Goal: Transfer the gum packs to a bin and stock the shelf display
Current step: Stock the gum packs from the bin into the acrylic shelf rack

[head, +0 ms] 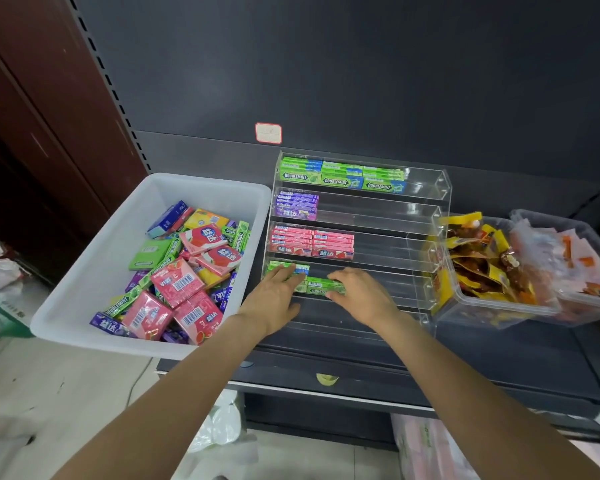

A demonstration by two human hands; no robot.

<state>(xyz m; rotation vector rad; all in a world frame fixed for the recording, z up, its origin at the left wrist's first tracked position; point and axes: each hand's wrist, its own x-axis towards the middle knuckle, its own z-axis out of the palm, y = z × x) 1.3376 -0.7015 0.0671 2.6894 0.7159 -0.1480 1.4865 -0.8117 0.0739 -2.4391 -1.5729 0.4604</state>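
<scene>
- I am seeing my left hand (274, 296) lying flat on the green Doublemint gum packs (321, 285) in the fourth tier of the clear acrylic stepped display rack (426, 216), its fingers straight and pressing down.
- My right hand (361, 294) is gripping the right end of the same green packs, fingers curled over them.
- The upper tiers are holding more green packs (343, 176), purple gum packs (296, 204) and pink gum packs (312, 242).
- The white plastic bin (94, 265), just left of the rack on the dark shelf (499, 358), is holding a loose pile of mixed gum boxes (184, 271).
- Two clear tubs of wrapped snacks (492, 268) are sitting to the right of the rack.
</scene>
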